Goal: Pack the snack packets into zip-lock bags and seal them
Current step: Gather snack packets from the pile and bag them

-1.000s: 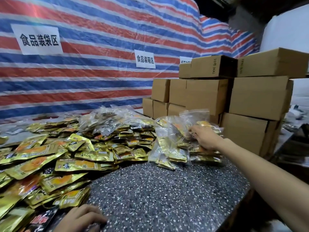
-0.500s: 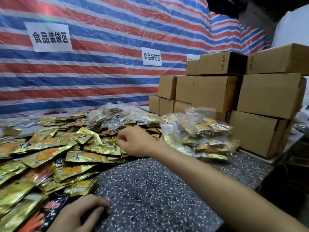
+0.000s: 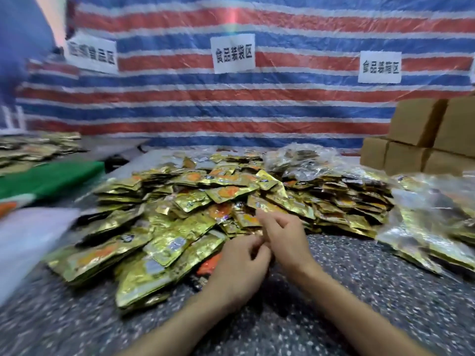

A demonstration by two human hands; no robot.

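Note:
A big heap of gold snack packets (image 3: pixel 205 201) covers the middle of the speckled table (image 3: pixel 359 291). Filled clear zip-lock bags (image 3: pixel 424 227) lie at the right, and more zip-lock bags (image 3: pixel 303 160) lie behind the heap. My left hand (image 3: pixel 239 263) and my right hand (image 3: pixel 285 237) meet at the heap's near edge, touching each other. Both have curled fingers, and the right index finger points up. A gold packet edge shows between them, but motion blur hides whether either hand grips it.
Cardboard boxes (image 3: pixel 411 155) are stacked at the right rear. A green sheet (image 3: pixel 51 178) and a blurred white thing (image 3: pixel 30 240) lie at the left. Another packet pile (image 3: pixel 38 147) sits far left. A striped tarp (image 3: pixel 231 111) with paper signs closes the back.
My right hand came back from the filled bags on the right to the near edge of the loose heap. My left hand lifted from the table to meet it. The view swung left.

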